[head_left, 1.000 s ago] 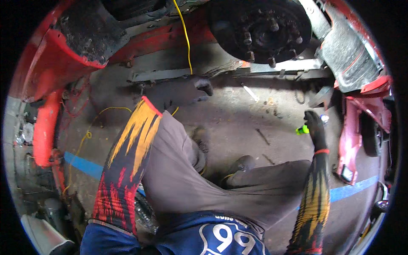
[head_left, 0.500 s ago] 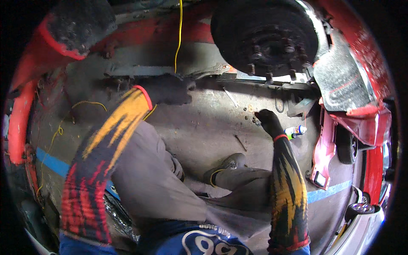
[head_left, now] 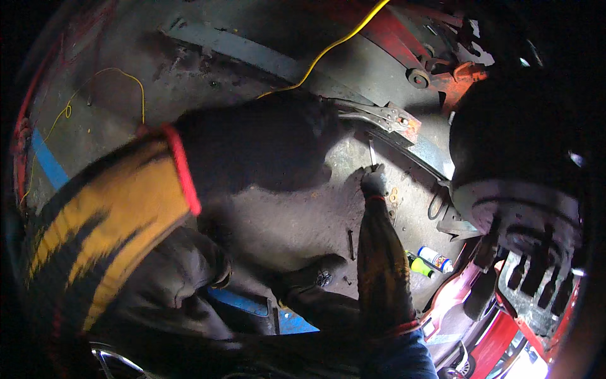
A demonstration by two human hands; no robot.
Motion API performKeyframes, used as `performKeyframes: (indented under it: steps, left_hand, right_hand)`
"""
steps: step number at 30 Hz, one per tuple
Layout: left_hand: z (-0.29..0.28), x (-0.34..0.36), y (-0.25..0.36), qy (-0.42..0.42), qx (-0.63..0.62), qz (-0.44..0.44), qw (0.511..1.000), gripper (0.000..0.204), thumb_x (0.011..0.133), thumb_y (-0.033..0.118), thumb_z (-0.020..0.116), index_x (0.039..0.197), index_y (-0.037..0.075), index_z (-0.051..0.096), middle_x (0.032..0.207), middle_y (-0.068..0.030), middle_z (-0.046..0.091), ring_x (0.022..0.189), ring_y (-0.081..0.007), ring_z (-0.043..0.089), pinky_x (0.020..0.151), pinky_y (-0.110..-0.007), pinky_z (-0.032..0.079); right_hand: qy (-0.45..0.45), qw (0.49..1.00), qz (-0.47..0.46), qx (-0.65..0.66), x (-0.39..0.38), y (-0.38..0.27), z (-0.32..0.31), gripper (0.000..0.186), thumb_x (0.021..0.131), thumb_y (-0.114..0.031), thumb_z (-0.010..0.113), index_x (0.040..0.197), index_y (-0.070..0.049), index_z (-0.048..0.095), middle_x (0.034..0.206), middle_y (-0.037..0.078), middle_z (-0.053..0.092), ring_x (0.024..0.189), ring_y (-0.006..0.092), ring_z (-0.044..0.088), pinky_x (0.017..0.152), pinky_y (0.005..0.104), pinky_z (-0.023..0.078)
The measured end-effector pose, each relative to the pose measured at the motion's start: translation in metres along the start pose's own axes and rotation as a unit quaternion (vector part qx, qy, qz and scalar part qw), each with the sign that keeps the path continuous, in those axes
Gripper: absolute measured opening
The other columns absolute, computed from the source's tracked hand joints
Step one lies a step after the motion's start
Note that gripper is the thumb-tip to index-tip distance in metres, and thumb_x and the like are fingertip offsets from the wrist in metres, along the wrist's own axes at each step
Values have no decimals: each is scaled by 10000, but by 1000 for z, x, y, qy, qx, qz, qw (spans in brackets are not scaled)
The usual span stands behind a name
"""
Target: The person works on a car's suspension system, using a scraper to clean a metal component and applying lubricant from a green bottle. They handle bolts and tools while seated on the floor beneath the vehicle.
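My right hand (head_left: 374, 179), in a dark glove, has its fingers closed on the lower end of a silver wrench (head_left: 372, 152) at floor level, beside some small washers (head_left: 393, 195). My left hand (head_left: 297, 142), in a black glove, is large, dark and blurred close to the camera, below a metal tool or lever (head_left: 382, 117); I cannot make out its fingers or any contact. A spray can (head_left: 434, 259) and a bright green bottle (head_left: 420, 266) lie right of my right forearm, and a dark rod (head_left: 351, 245) lies left of it.
A dark wheel hub with studs (head_left: 517, 158) hangs close on the right. An orange jack (head_left: 461, 81) is at the back. A yellow cord (head_left: 334, 44) crosses the upper area. Pink body panels (head_left: 454, 297) lie at the lower right, and blue tape (head_left: 49, 163) marks the floor.
The view has tipped and dropped closer to the hub and floor. My right hand has moved inward from near the can to the wrench. My left hand has come closer to the camera.
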State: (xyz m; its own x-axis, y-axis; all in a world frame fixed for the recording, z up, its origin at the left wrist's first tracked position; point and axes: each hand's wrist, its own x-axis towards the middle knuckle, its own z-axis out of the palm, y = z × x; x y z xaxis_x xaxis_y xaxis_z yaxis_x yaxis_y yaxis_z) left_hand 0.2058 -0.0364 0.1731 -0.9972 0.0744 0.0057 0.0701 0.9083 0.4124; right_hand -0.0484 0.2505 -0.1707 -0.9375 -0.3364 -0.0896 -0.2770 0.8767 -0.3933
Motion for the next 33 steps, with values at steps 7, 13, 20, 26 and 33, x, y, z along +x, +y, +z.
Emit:
performKeyframes:
  steps: [7,13,20,26,33]
  left_hand:
    - [-7,-38,-2,-20,-20,9,1000,627,850,308,733,1388,50,538,1309,-184,620,1224,-349,586,1080,-466,450]
    - [-38,-75,33,75,85,2,994,580,870,292,727,1370,52,558,1302,-173,607,1203,-358,581,1070,-469,455]
    - [-79,-124,68,-32,32,-124,991,620,837,240,751,1391,51,548,1312,-185,600,1221,-399,559,1066,-486,445]
    - [-82,-105,60,43,12,-78,996,607,834,210,741,1392,64,551,1292,-199,606,1199,-410,565,1038,-487,452]
    - [-86,-83,53,25,29,-17,999,669,785,197,778,1398,65,545,1263,-185,611,1162,-380,582,1016,-479,456]
  right_hand:
    - [-23,995,57,-74,-50,-14,22,342,873,-325,663,1025,-29,588,947,212,696,930,423,671,800,530,523]
    - [-73,988,-5,-138,-62,-16,30,296,823,-315,720,934,-50,647,912,219,703,891,387,697,799,511,547]
    - [-208,943,17,259,-37,2,43,150,839,-190,675,832,-46,634,758,176,678,746,326,709,671,441,569]
    - [-233,859,24,455,19,-16,30,306,1027,-329,538,939,-58,649,769,55,636,648,194,608,572,356,496]
    - [-221,906,-117,341,46,-56,31,379,1020,-377,534,1077,-32,679,889,132,704,769,255,664,694,387,519]
